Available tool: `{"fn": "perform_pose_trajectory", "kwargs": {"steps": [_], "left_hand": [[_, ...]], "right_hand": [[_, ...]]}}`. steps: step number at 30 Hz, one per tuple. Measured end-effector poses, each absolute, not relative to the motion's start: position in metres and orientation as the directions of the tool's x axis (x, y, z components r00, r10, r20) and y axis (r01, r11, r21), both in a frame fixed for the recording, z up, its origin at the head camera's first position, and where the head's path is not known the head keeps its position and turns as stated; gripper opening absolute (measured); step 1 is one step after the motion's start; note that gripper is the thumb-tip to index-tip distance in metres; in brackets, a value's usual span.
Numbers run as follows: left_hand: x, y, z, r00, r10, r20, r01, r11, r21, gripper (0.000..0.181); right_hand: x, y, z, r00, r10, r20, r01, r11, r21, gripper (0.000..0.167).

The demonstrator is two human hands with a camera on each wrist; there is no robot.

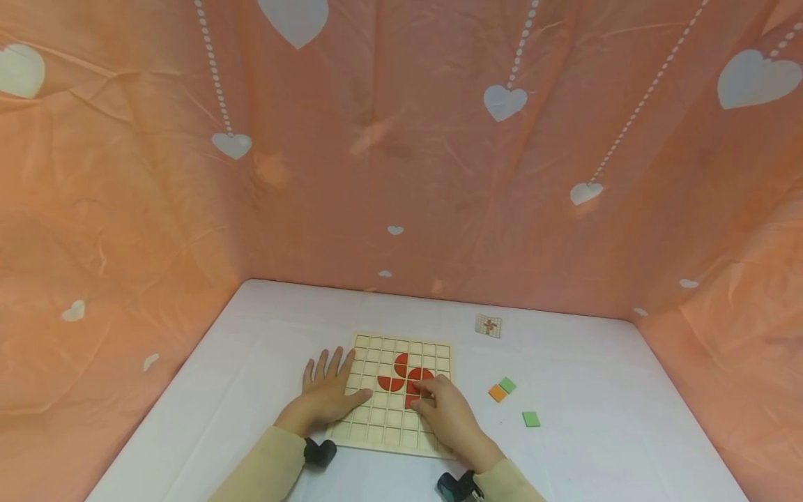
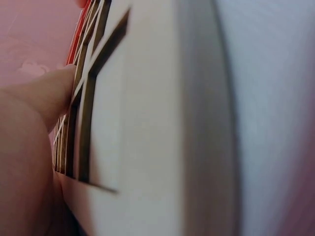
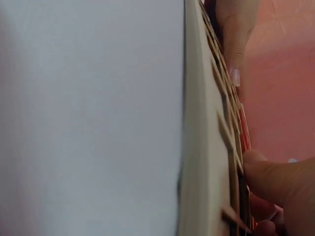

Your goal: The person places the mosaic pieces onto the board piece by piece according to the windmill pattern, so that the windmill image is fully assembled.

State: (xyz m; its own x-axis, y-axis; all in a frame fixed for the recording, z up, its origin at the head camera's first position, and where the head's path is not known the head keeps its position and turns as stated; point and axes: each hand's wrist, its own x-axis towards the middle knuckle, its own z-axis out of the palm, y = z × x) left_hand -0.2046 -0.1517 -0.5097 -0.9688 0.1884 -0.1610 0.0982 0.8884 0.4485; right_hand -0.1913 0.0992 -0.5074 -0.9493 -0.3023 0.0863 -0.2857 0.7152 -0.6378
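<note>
A pale wooden grid board (image 1: 376, 417) lies on the white table, with several red tiles set in its cells around the middle. Among them are a rounded red tile (image 1: 401, 363) and a red pair (image 1: 390, 383) left of centre. My left hand (image 1: 327, 394) rests spread on the board's left side, its thumb reaching over the cells. Bent fingers of my right hand (image 1: 448, 415) touch the red tiles right of centre, next to a red tile (image 1: 410, 402). Those fingers partly hide the tiles; whether they pinch one cannot be told.
Right of the board lie an orange tile (image 1: 498, 393), a green tile (image 1: 507, 385) against it, and a separate green tile (image 1: 531, 419). A small picture card (image 1: 488, 325) with a pinwheel pattern lies behind them. Orange cloth (image 1: 433, 174) with pale hearts surrounds the table.
</note>
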Motion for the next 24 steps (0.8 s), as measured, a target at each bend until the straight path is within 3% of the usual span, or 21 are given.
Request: {"fn": "perform_pose_trajectory", "kwargs": {"steps": [17, 24], "left_hand": [[-0.206, -0.153, -0.511, -0.969, 0.194, -0.151, 0.107, 0.886, 0.451, 0.094], [-0.207, -0.153, -0.513, -0.969, 0.193, -0.154, 0.103, 0.882, 0.460, 0.094]], "right_hand": [[-0.189, 0.107, -0.502, -0.954, -0.291, 0.077, -0.265, 0.691, -0.673, 0.030], [-0.194, 0.147, -0.495, -0.986, -0.157, 0.064, -0.156, 0.697, -0.699, 0.028]]}}
